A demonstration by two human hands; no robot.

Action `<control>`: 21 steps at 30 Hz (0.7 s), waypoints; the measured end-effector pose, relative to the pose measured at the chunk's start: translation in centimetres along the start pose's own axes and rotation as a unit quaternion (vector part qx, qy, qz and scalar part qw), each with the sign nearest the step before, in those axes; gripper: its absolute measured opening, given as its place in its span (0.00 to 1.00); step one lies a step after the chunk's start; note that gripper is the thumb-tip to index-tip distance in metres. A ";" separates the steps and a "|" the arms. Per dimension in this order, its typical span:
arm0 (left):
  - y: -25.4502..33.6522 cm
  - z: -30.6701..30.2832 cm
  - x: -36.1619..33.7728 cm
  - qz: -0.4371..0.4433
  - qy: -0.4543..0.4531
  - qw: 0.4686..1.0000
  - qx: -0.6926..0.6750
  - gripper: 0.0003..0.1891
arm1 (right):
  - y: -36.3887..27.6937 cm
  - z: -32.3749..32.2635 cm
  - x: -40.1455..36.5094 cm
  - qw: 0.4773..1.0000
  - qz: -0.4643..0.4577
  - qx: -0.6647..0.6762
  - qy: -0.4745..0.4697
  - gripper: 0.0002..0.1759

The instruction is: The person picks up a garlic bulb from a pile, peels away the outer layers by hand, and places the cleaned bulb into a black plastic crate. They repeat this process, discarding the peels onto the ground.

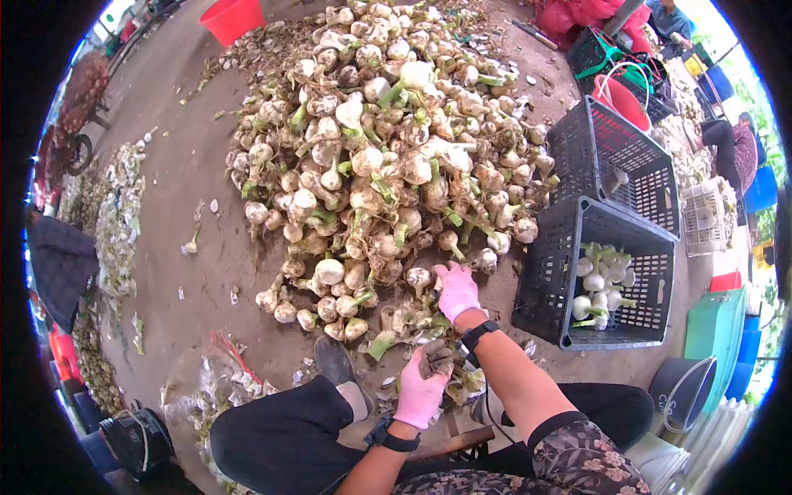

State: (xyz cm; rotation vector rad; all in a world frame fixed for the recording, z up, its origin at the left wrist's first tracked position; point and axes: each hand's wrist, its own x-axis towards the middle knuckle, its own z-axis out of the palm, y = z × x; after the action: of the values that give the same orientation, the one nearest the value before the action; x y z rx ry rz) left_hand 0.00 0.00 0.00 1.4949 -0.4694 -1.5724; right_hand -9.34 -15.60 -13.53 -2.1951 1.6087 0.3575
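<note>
A large heap of garlic bulbs [371, 157] with cut green stems lies on the ground before me. My right hand [457, 290], in a pink glove, reaches to the heap's near edge, beside a bulb; its fingertips are too small to tell whether they grip anything. Nearer my body is my left hand [423, 386], also in a pink glove, palm up with dirty fingers curled in. Whether it holds something I cannot make out. Peeled leaves and skins [404, 326] lie between the hands and the heap.
At the right, a black crate [536, 289] holds several clean white bulbs; another black crate [569, 157] behind it has one bulb. A red bucket [620, 103] stands farther back. A red basin [233, 21] is at the back left. People sit at the far right.
</note>
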 end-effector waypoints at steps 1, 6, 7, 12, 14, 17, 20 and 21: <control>0.2 0.2 -0.6 -0.018 0.010 1.000 0.006 0.26 | 0.0 -0.4 -1.5 0.998 0.048 0.048 -0.015 0.33; 0.3 -0.3 0.6 0.044 0.072 0.995 0.052 0.24 | 3.3 4.6 -4.2 0.884 0.150 0.443 -0.030 0.29; -0.2 -0.7 0.7 0.064 0.067 0.995 0.034 0.26 | 3.5 4.4 -5.8 0.786 0.132 0.598 -0.083 0.24; -1.2 -1.7 0.7 0.199 0.085 0.940 0.264 0.34 | 0.6 2.6 -12.1 0.439 0.074 0.877 -0.179 0.20; -1.5 -2.0 0.4 0.232 0.056 0.935 0.262 0.36 | -1.5 -2.1 -14.4 0.379 0.081 0.903 -0.187 0.21; -0.5 -1.9 -0.5 0.268 0.062 0.934 0.228 0.35 | -2.6 -5.3 -15.9 0.675 -0.021 0.737 -0.028 0.24; 1.0 -1.5 -2.4 0.317 0.084 0.899 0.289 0.33 | -4.5 -8.6 -17.5 0.631 -0.049 0.770 0.078 0.23; 1.2 -1.4 -2.7 0.321 0.080 0.893 0.305 0.33 | -4.9 -8.9 -17.7 0.633 -0.052 0.768 0.081 0.23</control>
State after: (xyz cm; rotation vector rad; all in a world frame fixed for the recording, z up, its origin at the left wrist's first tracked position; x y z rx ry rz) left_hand 1.39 1.97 2.24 1.6561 -1.2984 -0.7916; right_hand -10.39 -3.35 2.72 -0.8619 0.9790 -0.9715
